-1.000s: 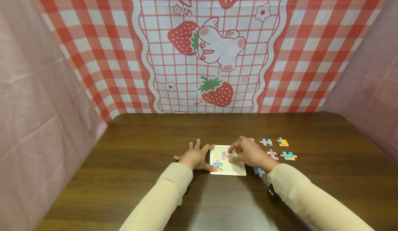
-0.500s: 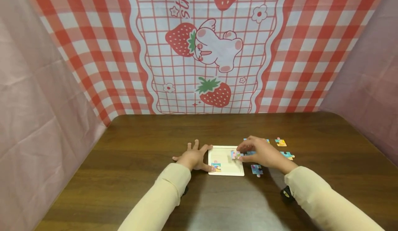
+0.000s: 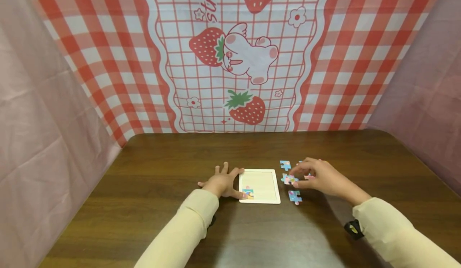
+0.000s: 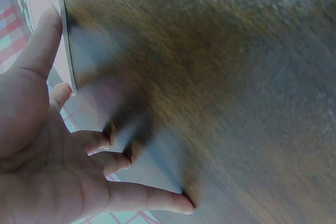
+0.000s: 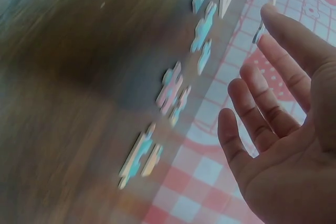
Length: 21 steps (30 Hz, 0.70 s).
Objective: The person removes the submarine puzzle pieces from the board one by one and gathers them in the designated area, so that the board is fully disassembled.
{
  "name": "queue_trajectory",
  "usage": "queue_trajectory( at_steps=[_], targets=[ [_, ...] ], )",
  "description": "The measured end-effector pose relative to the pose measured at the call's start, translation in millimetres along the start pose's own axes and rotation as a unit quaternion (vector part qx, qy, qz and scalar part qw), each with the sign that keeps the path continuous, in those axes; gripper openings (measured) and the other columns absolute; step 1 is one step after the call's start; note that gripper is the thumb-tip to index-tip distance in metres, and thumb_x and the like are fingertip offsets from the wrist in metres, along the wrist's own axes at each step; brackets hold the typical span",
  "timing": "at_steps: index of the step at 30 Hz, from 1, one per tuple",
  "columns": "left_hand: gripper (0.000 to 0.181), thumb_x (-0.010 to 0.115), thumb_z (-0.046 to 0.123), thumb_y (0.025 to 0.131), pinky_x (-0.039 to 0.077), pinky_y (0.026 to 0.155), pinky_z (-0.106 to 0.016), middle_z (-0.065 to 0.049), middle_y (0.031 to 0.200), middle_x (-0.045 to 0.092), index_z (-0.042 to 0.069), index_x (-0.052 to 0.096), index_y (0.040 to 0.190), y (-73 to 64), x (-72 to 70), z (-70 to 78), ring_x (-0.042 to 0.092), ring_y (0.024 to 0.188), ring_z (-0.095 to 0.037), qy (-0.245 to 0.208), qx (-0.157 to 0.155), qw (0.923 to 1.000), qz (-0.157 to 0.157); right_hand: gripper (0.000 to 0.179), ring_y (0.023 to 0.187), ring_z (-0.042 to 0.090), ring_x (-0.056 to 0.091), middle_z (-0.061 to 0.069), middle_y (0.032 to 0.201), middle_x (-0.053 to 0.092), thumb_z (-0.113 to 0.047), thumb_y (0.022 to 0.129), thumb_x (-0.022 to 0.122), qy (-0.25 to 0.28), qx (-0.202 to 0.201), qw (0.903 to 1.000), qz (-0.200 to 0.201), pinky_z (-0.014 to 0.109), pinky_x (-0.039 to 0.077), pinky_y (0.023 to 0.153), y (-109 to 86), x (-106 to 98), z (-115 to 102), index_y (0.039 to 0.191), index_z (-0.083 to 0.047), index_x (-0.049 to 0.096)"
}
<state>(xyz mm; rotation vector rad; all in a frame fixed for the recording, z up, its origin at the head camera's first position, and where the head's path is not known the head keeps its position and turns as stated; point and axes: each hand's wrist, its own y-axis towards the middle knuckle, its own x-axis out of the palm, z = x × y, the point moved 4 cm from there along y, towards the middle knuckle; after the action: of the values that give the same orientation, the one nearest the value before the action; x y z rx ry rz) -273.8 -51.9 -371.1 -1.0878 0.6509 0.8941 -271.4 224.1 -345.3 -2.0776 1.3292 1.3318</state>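
My left hand [image 3: 221,184] is spread at the left side of a small pale puzzle tray [image 3: 261,172]. Its thumb presses the lower left corner, where one puzzle piece [image 3: 248,192] lies inside, and its forefinger touches the upper left corner. The other left fingertips rest on the table. To the tray's right, my right hand [image 3: 320,176] pinches another puzzle piece [image 5: 259,34] between thumb and forefinger, held above the table and seen nearly edge-on in the right wrist view. In the head view it overlaps the loose pieces below.
Several loose puzzle pieces lie right of the tray, including a blue one [image 3: 285,165] at the back and a blue-purple one [image 3: 295,196] at the front. My right hand hides some of them in the head view. A checked strawberry cloth [image 3: 248,59] hangs behind the brown table [image 3: 173,152].
My right hand has lifted a puzzle piece out of the tray and carried it right, past the tray's edge. My left hand keeps its place on the tray.
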Motion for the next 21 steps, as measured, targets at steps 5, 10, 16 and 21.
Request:
queue_trajectory(
  at_steps=[5, 10, 16, 21],
  targets=[
    [0.083, 0.076, 0.043, 0.090, 0.019, 0.100, -0.087, -0.007, 0.171, 0.003, 0.039, 0.030, 0.159, 0.1, -0.3, 1.3, 0.000, 0.156, -0.033, 0.008, 0.000, 1.0000, 0.003, 0.025, 0.078, 0.012, 0.059, -0.003, 0.097, 0.066, -0.025, 0.082, 0.087, -0.001, 0.009, 0.9999, 0.012, 0.028, 0.050, 0.067, -15.0, -10.7, 8.1, 0.105, -0.021, 0.077],
    [0.082, 0.077, 0.043, 0.090, 0.019, 0.100, -0.087, -0.007, 0.171, 0.004, 0.039, 0.032, 0.158, -0.6, -0.5, 1.5, 0.001, 0.156, -0.033, 0.007, -0.002, 1.0000, 0.005, 0.027, 0.084, 0.014, 0.061, -0.003, 0.099, 0.068, -0.027, 0.081, 0.088, -0.018, 0.019, 0.9995, 0.018, 0.029, 0.049, 0.068, -30.1, -17.5, 18.0, 0.105, -0.021, 0.078],
    [0.083, 0.076, 0.044, 0.090, 0.019, 0.100, -0.087, -0.006, 0.171, 0.002, 0.039, 0.030, 0.159, 0.0, 0.4, 1.0, 0.000, 0.156, -0.032, 0.008, -0.002, 1.0000, 0.001, 0.026, 0.085, 0.007, 0.059, -0.006, 0.104, 0.069, -0.029, 0.080, 0.088, -0.027, 0.017, 0.9993, 0.020, 0.029, 0.049, 0.067, -45.4, -18.5, 30.4, 0.104, -0.024, 0.078],
    [0.083, 0.076, 0.043, 0.090, 0.019, 0.100, -0.086, -0.006, 0.171, 0.002, 0.039, 0.030, 0.159, 0.2, 1.0, 1.1, -0.001, 0.156, -0.032, 0.008, -0.002, 1.0000, 0.001, 0.025, 0.074, 0.002, 0.052, -0.009, 0.096, 0.065, -0.025, 0.080, 0.088, -0.015, 0.007, 0.9997, 0.019, 0.024, 0.045, 0.061, -56.4, -14.8, 37.9, 0.103, -0.022, 0.077]
  ],
)
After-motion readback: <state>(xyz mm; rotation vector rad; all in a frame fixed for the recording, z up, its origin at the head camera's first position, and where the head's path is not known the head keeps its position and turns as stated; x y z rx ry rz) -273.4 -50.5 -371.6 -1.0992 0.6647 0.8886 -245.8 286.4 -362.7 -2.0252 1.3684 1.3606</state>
